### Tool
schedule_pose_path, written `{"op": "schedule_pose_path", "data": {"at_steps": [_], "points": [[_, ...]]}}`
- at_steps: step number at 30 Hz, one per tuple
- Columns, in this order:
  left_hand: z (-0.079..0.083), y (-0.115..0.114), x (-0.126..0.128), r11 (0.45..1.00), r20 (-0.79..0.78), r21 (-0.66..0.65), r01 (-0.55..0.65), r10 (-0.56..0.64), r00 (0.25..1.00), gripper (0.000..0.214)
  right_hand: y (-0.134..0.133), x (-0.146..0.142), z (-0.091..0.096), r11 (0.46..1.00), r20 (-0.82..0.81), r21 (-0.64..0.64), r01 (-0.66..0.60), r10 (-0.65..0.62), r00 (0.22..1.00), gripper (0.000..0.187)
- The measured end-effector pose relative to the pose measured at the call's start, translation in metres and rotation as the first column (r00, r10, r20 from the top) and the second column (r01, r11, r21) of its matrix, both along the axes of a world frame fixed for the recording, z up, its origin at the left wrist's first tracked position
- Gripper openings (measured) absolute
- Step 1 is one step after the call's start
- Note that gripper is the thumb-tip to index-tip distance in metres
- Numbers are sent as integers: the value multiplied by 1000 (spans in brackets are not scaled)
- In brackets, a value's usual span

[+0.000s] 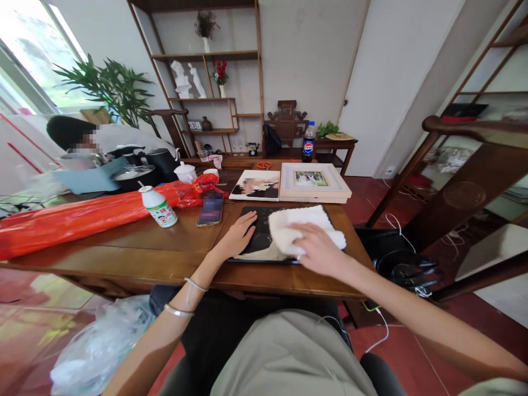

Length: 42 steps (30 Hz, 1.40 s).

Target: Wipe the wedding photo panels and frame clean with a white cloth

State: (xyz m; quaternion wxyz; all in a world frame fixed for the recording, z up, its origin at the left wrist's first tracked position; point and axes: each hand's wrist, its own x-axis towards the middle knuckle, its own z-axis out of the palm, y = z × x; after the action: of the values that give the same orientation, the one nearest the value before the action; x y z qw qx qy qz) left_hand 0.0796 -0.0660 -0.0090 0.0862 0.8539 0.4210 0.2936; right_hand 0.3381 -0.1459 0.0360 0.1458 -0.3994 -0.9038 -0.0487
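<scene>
A cola bottle (308, 144) reads Pepsi (the milky bottle's (160, 208) lettering is too small). Flat at the wooden table's (187, 242) near edge lies a black, beige-patched panel (260, 235), partly under a white cloth (315, 217). The left hand (240, 235) rests flat on it, grasping nothing; the right hand (317, 247) curls around the cloth.

One dark panel (259, 240), at the near edge of the wooden surface (181, 245), much of its face hidden under a white cloth (319, 217). One red plastic-wrapped bundle (82, 221), across the surface's left end, contents concealed, outer end cut off by the picture's edge. One phone (210, 210), left of the panel, display blurred; one photo print (264, 188), toward the far edge, partly blurred; one white bottle (160, 208), smallest label print illegible.
</scene>
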Motion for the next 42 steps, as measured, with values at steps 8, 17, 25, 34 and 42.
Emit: {"op": "schedule_pose_path", "data": {"at_steps": [8, 17, 25, 34, 42], "points": [[-4, 1, 0, 1000, 46, -8, 6, -5, 999, 43, 65, 17, 11, 964, 126, 61, 258, -264, 956, 26], [2, 1, -3, 993, 162, -94, 72, -56, 985, 43, -24, -62, 3, 988, 134, 58, -140, 131, 982, 26], [-1, 3, -5, 992, 155, -119, 50, -31, 987, 46, 36, -52, 17, 979, 173, 64, 191, -200, 964, 26], [1, 7, -9, 986, 190, -135, 101, -75, 979, 43, 10, -88, 14, 991, 164, 81, 105, -117, 979, 23], [5, 2, -11, 987, 134, -93, 128, -115, 984, 43, -39, -96, 20, 989, 136, 45, -141, 134, 982, 13]]}}
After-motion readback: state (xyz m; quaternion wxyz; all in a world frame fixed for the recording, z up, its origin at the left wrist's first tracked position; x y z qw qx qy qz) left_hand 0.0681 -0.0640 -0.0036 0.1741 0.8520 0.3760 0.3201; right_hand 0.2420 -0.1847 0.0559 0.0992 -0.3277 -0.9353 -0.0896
